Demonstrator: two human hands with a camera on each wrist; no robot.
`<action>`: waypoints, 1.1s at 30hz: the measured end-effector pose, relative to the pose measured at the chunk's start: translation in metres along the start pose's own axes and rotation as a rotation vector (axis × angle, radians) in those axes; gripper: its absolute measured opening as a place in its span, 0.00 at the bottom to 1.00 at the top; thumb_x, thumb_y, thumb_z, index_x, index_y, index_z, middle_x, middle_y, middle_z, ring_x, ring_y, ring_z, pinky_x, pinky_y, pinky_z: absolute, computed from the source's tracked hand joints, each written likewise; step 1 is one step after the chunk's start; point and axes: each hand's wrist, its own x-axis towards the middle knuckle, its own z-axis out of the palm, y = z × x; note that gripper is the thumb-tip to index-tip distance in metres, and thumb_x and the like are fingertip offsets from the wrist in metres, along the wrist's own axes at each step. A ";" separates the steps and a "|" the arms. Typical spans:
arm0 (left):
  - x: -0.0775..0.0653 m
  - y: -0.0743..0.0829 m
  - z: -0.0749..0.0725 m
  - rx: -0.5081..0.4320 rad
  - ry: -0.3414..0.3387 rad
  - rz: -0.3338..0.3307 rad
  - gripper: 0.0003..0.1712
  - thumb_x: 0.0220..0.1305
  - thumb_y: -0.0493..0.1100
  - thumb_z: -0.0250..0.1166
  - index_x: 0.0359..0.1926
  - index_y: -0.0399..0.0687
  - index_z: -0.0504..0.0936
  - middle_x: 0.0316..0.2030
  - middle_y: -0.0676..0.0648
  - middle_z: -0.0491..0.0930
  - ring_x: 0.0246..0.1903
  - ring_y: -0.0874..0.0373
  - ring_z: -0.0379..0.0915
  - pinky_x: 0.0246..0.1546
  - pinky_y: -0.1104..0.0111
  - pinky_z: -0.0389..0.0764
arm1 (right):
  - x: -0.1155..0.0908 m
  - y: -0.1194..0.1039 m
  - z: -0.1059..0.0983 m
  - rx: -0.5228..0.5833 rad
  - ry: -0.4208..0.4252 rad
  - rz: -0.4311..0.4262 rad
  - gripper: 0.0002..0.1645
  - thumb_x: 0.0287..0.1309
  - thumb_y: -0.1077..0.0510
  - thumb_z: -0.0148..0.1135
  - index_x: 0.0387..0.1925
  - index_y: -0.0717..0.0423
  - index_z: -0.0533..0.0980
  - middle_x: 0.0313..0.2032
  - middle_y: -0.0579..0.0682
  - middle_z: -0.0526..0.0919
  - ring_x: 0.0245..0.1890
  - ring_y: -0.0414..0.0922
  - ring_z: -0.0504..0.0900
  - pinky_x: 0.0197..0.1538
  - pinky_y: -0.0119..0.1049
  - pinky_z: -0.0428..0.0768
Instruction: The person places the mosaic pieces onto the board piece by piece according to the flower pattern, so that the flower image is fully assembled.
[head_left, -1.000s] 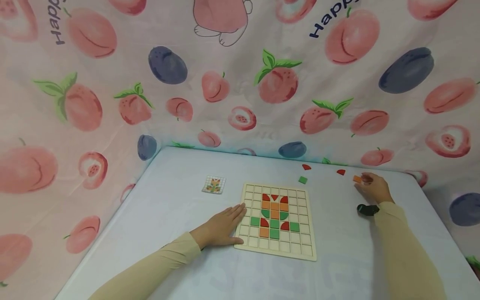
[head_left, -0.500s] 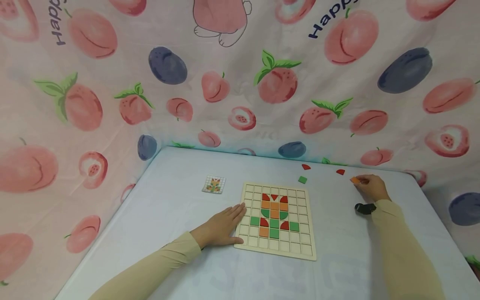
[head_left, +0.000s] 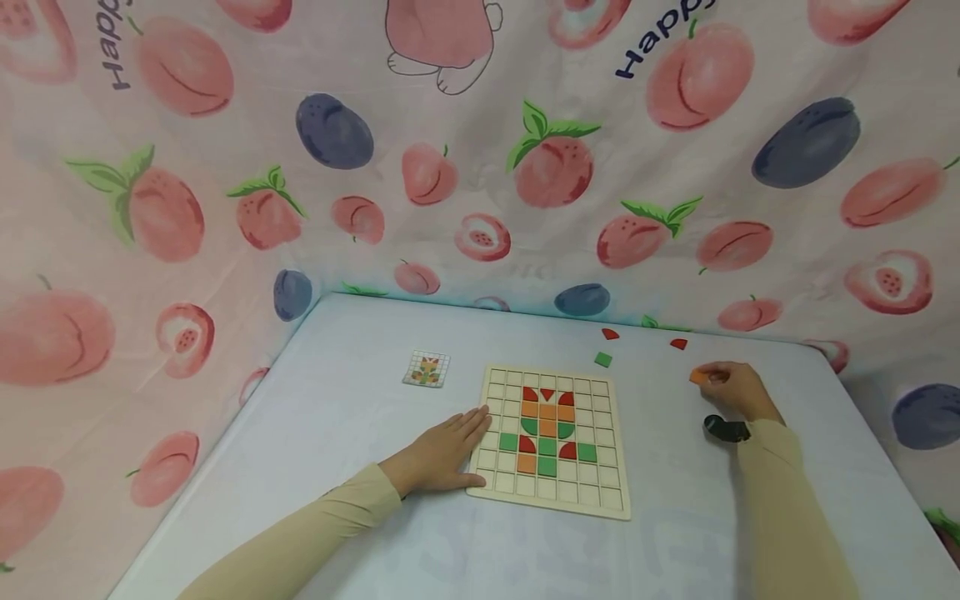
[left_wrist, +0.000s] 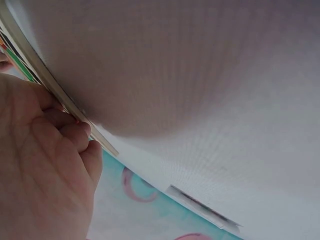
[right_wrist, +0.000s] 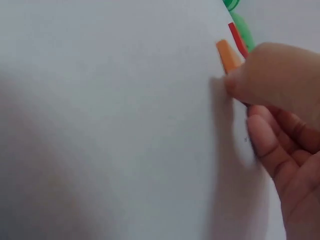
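Overhead, left hand (head_left: 442, 454) flat against board (head_left: 552, 500); right hand (head_left: 731, 390) pinching orange tile (right_wrist: 228, 55), clearer wrist-side.

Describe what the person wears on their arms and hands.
Both arms are covered by long, plain pale-beige sleeves that end at the wrists. The left hand and right hand are bare, with no gloves or rings visible. A small dark device sits at the right wrist.

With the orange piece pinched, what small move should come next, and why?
Probably carry the orange piece left toward the board: the right hand pinches it clear of the table, the left hand steadies the board's edge, and many cells lie unfilled.
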 end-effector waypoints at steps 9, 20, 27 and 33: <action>0.000 0.000 0.000 0.003 0.003 -0.002 0.53 0.61 0.72 0.46 0.73 0.41 0.45 0.74 0.43 0.42 0.74 0.53 0.40 0.72 0.63 0.52 | -0.016 -0.014 0.005 -0.013 -0.060 -0.076 0.22 0.49 0.60 0.65 0.47 0.66 0.78 0.39 0.59 0.81 0.36 0.46 0.75 0.36 0.29 0.74; 0.000 0.000 0.000 -0.008 0.002 0.001 0.53 0.61 0.73 0.47 0.73 0.41 0.45 0.75 0.43 0.41 0.74 0.53 0.40 0.73 0.62 0.52 | -0.040 -0.044 0.021 0.004 -0.027 -0.254 0.18 0.45 0.65 0.67 0.43 0.65 0.80 0.39 0.59 0.82 0.35 0.41 0.77 0.36 0.23 0.77; 0.001 -0.001 0.001 -0.005 0.011 0.008 0.53 0.61 0.72 0.47 0.73 0.41 0.45 0.74 0.43 0.42 0.74 0.52 0.40 0.72 0.62 0.53 | -0.053 -0.074 0.030 0.004 -0.056 -0.331 0.17 0.45 0.68 0.67 0.41 0.63 0.80 0.39 0.56 0.82 0.37 0.44 0.77 0.41 0.26 0.78; 0.001 -0.001 0.002 -0.002 0.013 0.017 0.53 0.62 0.72 0.46 0.73 0.41 0.45 0.74 0.43 0.42 0.74 0.52 0.41 0.72 0.62 0.53 | -0.066 -0.095 0.042 0.014 -0.084 -0.385 0.17 0.44 0.68 0.68 0.40 0.60 0.81 0.38 0.50 0.81 0.36 0.38 0.74 0.42 0.27 0.78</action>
